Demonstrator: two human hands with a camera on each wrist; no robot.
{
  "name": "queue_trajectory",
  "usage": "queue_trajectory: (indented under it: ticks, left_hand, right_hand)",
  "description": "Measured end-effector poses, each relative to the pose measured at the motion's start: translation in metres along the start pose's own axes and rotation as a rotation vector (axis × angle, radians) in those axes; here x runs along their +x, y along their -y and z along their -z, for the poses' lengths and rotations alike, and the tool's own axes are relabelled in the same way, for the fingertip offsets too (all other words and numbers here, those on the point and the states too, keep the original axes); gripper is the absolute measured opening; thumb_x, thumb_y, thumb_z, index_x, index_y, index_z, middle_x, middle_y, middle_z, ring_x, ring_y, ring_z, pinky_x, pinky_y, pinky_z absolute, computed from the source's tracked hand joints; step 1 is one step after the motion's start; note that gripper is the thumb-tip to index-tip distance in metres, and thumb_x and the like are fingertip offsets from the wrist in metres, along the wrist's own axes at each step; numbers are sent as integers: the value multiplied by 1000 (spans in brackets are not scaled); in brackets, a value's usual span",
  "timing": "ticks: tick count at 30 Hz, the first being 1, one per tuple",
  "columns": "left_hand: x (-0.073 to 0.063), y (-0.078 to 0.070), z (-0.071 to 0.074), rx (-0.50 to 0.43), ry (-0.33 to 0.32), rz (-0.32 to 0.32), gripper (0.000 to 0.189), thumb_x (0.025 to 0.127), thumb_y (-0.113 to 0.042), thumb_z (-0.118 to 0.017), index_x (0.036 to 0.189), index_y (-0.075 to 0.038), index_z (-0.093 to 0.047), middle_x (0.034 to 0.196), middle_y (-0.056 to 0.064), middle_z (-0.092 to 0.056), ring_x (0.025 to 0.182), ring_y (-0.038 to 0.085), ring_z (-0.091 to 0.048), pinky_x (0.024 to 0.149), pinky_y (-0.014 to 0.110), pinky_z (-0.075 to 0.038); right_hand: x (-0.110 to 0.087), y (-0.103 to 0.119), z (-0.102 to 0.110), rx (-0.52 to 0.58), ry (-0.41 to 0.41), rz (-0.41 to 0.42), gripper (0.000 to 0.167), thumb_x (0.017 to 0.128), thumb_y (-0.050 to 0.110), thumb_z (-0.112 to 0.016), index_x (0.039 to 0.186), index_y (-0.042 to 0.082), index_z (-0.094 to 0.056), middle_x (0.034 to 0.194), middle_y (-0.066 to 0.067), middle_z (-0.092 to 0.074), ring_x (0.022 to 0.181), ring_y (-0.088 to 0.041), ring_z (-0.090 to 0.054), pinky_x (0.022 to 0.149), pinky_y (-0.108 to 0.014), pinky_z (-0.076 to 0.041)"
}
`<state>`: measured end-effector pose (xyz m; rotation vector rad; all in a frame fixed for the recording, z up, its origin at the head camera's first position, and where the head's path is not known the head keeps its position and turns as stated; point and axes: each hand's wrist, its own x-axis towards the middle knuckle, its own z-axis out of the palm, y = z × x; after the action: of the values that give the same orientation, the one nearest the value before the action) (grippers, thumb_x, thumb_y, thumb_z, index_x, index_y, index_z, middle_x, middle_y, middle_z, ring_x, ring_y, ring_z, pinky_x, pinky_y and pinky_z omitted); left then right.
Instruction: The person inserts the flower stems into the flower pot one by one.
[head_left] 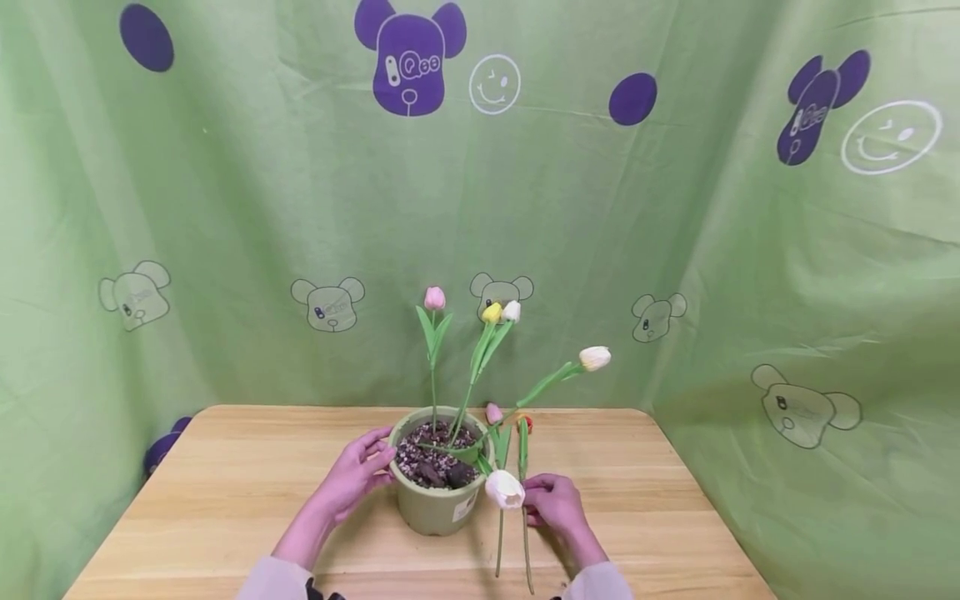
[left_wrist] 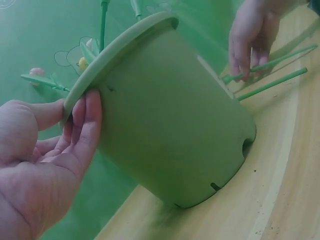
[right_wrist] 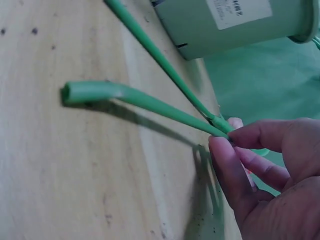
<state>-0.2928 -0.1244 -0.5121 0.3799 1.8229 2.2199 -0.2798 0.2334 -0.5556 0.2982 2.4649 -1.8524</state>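
A green plastic flowerpot [head_left: 431,508] stands on the wooden table, filled with dark, speckled soil. My left hand [left_wrist: 55,150] grips its rim, thumb outside the top edge and fingers under the lip. In the right wrist view, my right hand [right_wrist: 270,170] pinches a green stem [right_wrist: 150,102] between thumb and fingertips. This belongs to an artificial tulip with a red-orange bloom [head_left: 525,423], beside the pot. Next to it lies a second stem [right_wrist: 165,62], with a pink bloom [head_left: 492,413]. A white tulip [head_left: 505,490] droops over the pot's front right rim.
Standing in the pot are a pink tulip [head_left: 435,298], a yellow one [head_left: 491,313] and a white one [head_left: 512,311]. A pale tulip [head_left: 595,358] leans far out to the right. Dark crumbs dot the wooden table [head_left: 637,533]. A green patterned curtain [head_left: 570,208] surrounds it.
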Motion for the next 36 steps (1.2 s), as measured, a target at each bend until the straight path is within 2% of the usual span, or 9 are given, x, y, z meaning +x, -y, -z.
queue_trajectory:
  ticks: [5,9,15,18,23,29,36]
  left_hand:
    - [-2,2,-2,-3,-32,-13,67,104,-11,-59,158,8,-25,116,10,-59,95,14,-66,90,27,-62]
    - [-4,5,-5,-13,-62,-22,66,103,-10,-59,158,7,-26,115,9,-59,94,13,-65,89,25,-61]
    - [-8,7,-12,-57,-93,-46,63,103,-7,-58,157,7,-27,113,7,-58,91,10,-64,87,23,-61]
    - [-10,10,-16,-79,-128,-53,62,103,-6,-59,156,6,-29,112,8,-58,90,11,-64,86,23,-61]
    - [-13,12,-21,-105,-173,-56,62,102,-4,-58,156,5,-29,111,9,-58,89,12,-64,84,22,-61]
    - [-18,16,-31,-131,-227,-63,62,102,-4,-59,156,4,-29,110,9,-58,87,13,-63,82,21,-60]
    - [-22,18,-38,-133,-252,-98,63,102,-5,-59,155,7,-27,106,4,-58,84,10,-63,81,20,-59]
  right_hand:
    - [-1,2,7,85,-30,-9,40,86,-6,-69,124,-15,-61,90,-17,-68,70,-21,-66,63,-34,-64]
    - [-1,5,13,119,-45,6,40,91,-5,-66,129,-15,-58,93,-19,-70,70,-20,-68,63,-32,-64]
    - [-1,11,20,184,-94,35,41,94,-4,-65,133,-11,-55,106,-22,-71,77,-18,-70,69,-32,-66]
    - [-2,16,23,227,-134,62,43,94,-3,-66,136,-8,-54,109,-21,-71,80,-17,-70,70,-30,-65]
    - [-7,31,28,291,-178,113,43,96,-2,-66,137,-5,-52,103,-11,-70,83,-16,-70,74,-26,-65]
    - [-17,47,32,402,-203,158,41,97,-1,-65,134,-4,-48,99,-4,-67,83,-13,-69,81,-31,-65]
    - [-26,64,31,553,-295,279,35,96,-8,-64,128,-2,-50,92,2,-66,80,-12,-72,76,-31,-66]
